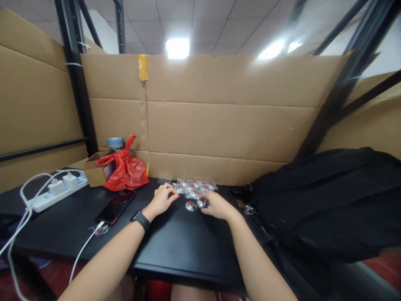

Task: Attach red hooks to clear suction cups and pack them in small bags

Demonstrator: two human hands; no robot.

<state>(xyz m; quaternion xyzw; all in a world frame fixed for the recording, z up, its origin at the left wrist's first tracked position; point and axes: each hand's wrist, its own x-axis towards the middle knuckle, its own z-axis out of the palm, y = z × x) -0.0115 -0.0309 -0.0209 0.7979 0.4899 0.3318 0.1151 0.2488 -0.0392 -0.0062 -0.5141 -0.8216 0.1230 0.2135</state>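
Note:
My left hand, with a black watch on the wrist, rests on the black table, fingers curled and pinching a tiny red piece at their tips. My right hand is closed on a small shiny metal round piece. A second small metal disc with a red centre lies on the table between the two hands. Just beyond the fingers sits a pile of small clear plastic bags holding red and silver parts.
A black phone with a white cable lies to the left. Behind it stand a red plastic bag, a cardboard box and a white power strip. A large black bag fills the right side. Cardboard walls surround the table.

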